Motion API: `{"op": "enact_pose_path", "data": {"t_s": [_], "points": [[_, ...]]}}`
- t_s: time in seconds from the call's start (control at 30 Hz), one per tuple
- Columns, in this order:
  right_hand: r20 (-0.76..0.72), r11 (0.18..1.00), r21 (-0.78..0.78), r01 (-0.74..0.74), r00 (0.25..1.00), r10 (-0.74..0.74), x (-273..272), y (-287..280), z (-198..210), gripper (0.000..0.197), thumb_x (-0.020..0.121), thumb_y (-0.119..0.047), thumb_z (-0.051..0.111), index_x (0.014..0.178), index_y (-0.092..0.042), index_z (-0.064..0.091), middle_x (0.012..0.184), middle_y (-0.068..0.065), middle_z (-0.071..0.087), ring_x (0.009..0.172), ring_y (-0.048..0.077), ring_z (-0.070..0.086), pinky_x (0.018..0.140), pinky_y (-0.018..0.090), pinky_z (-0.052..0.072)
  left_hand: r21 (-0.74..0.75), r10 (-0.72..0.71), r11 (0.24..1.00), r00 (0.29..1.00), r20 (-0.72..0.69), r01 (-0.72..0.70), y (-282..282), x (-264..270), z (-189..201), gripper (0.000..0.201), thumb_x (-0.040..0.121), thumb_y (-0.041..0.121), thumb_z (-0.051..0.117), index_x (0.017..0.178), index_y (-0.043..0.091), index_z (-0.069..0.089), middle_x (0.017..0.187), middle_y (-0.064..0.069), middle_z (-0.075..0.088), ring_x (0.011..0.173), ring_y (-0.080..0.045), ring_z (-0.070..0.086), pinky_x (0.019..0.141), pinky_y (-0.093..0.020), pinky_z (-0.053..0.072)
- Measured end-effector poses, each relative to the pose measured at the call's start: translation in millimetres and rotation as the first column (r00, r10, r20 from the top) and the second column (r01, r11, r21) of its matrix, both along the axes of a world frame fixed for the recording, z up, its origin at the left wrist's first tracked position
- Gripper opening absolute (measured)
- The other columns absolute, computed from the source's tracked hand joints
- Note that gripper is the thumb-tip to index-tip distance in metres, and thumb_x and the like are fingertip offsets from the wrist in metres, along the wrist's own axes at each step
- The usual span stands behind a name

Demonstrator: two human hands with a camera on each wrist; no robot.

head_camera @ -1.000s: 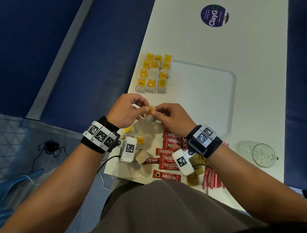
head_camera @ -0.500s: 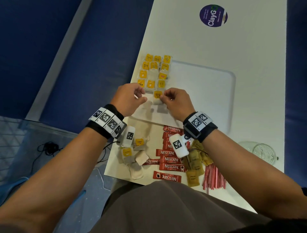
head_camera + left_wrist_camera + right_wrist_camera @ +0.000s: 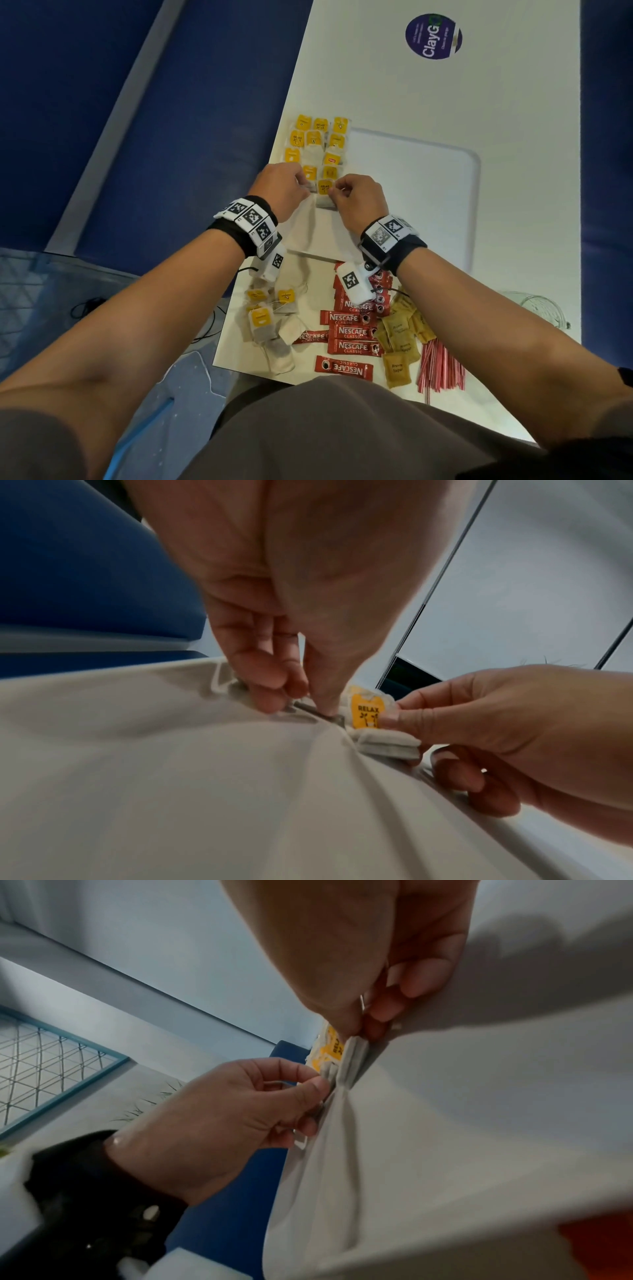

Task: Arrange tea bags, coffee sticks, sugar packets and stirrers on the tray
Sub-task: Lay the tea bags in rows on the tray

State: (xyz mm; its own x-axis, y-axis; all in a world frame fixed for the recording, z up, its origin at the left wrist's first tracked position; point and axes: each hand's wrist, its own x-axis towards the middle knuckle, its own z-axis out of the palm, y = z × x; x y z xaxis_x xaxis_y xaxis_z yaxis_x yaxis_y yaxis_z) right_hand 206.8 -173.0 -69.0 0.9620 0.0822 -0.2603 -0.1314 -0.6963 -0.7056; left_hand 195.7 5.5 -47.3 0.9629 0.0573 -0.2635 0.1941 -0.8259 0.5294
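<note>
**Tea bag set down at the near end of the rows on the tray**

While both hands meet over the left side of the white tray (image 3: 445, 205), the tea bag (image 3: 324, 193) between them lies flat on the tray floor, its long axis running from 12 to 6 o'clock in the head view, with the yellow "RELAX" tag toward 12 and the soft, pale paper pouch toward 6. The right hand (image 3: 359, 202) pinches the bag's right edge between thumb and curled fingers; the left wrist view shows the thumb pressed against the tag. The left hand (image 3: 284, 192), at 9 o'clock of the bag, has its fingers curled with fingertips pinching something thin and grey at the tray floor, apparently the neighbouring bag's edge, though this cannot be told for sure. Just beyond at 12 o'clock, the arranged tea bags (image 3: 318, 144) lie in three columns, tags up. Toward 6 o'clock, off the smooth, round-cornered tray, lie loose tea bags (image 3: 263, 322), glossy red coffee sticks (image 3: 352, 332), brown paper sugar packets (image 3: 399, 342) and thin red-striped stirrers (image 3: 442, 370), long axes roughly 12 to 6
</note>
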Motion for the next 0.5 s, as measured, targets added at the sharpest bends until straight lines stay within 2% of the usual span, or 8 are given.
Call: {"op": "enact_pose_path", "data": {"t_s": [0.13,0.33,0.5], "points": [[0.002,1.0,-0.01,0.006,1.0,-0.006,5,0,1,0.013,0.095,-0.035,0.065,0.097,-0.026,0.074,0.084,-0.007,0.067,0.084,0.02,0.067,0.075,0.037,0.057,0.012,0.017,1.0,1.0,0.002,-0.017,0,9,-2,0.005,0.092,0.025,0.07,0.092,0.02,0.07,0.084,0.003,0.062,0.079,-0.021,0.06,0.074,-0.033,0.052],[0.016,1.0,-0.003,0.03,0.999,-0.03,8,2,0,0.013,0.094,-0.037,0.066,0.095,-0.027,0.073,0.087,-0.004,0.072,0.081,0.02,0.068,0.073,0.037,0.058,0.018,0.021,1.0,0.999,0.025,-0.022,-2,18,-1,0.004,0.093,0.021,0.069,0.093,0.018,0.072,0.083,0.004,0.059,0.08,-0.021,0.06,0.078,-0.034,0.055],[0.012,1.0,-0.004,0.026,1.0,-0.026,9,0,1,0.007,0.091,-0.038,0.066,0.09,-0.031,0.063,0.085,-0.006,0.071,0.079,0.017,0.067,0.07,0.034,0.056,0.002,0.026,1.0,1.0,0.01,-0.026,-3,18,0,0.002,0.092,0.022,0.07,0.09,0.021,0.07,0.083,0.003,0.061,0.083,-0.023,0.064,0.078,-0.035,0.055]]}}
